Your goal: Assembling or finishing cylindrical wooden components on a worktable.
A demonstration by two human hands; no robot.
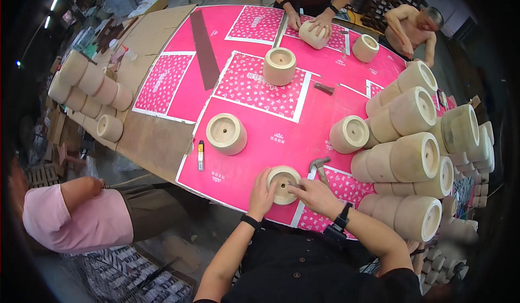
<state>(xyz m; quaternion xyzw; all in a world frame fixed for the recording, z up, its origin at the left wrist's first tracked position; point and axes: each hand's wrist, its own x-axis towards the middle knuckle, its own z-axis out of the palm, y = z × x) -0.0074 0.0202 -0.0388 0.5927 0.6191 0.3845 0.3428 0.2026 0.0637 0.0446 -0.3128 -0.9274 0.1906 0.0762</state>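
A round, pale wooden piece (277,197) with a hollow top and a small centre hole stands at the table's near edge. Wrapped against its left side is my left hand (261,196), holding it. My right hand (320,196) is closed at its right rim, fingertips pinched over the hollow. A small dark item shows at those fingertips, too small to name. Just beyond my right hand lies a claw hammer (319,167). Another hollow wooden piece (226,135) sits farther left, beside a yellow-labelled utility knife (201,155).
Stacks of wooden pieces (398,157) line the table's right side, with another stack (92,83) at the left. A co-worker's hands (319,24) hold a piece across the pink table (254,167). A person in pink (81,222) stands left; a shirtless person (414,29) is far right.
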